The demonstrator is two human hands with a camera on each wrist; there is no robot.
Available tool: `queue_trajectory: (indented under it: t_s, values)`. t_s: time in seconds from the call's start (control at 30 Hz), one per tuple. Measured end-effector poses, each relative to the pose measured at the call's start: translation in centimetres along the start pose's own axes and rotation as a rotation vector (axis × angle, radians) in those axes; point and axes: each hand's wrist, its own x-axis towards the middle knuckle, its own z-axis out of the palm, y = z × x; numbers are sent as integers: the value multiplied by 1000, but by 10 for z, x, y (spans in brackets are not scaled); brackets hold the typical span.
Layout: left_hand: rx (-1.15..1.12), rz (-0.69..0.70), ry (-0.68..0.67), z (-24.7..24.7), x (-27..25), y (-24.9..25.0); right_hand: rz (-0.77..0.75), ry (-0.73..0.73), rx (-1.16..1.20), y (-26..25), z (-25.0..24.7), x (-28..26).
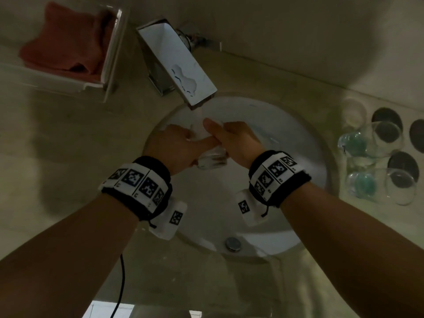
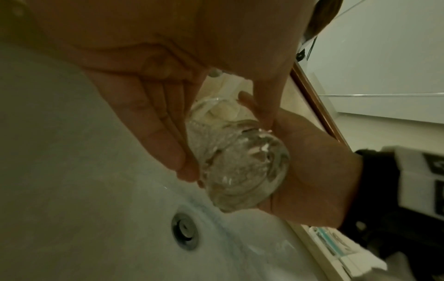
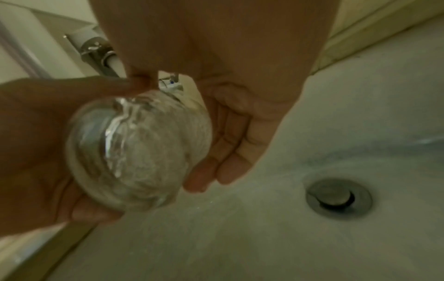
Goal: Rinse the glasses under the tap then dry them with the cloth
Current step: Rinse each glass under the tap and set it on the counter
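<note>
A clear textured glass [image 1: 212,159] is held between both hands under the white flat tap [image 1: 181,72], over the round white sink [image 1: 286,138]. Water runs from the spout onto it. My left hand [image 1: 176,143] wraps it from the left, its thumb lying across the top. My right hand [image 1: 236,136] cups it from the right, thumb pointing up. In the left wrist view the glass [image 2: 240,161] lies between my left fingers [image 2: 149,129] and the right palm. The right wrist view shows its thick base [image 3: 129,152] beside my right fingers [image 3: 235,144]. A red cloth [image 1: 66,42] lies in a clear tray at top left.
Two more clear glasses [image 1: 380,138] [image 1: 392,185] lie on the counter right of the sink, with teal pieces showing in them. Dark round coasters [image 1: 403,166] sit around them. The drain plug [image 3: 338,196] is in the basin. A black cable [image 1: 121,283] hangs by my left arm.
</note>
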Motion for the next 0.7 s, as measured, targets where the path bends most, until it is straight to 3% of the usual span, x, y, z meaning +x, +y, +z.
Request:
queue_trajectory:
  t_s: [0.33,0.53,0.7]
  values:
    - [77,-181,-104,8,-1,3,379,-146,193,-3,-1,-12]
    - [93,-201,-176,15,-3,3,426,-166,196,7,-5,-18]
    - [146,-112,-217,24,-8,8,376,-119,161,15,-16,-24]
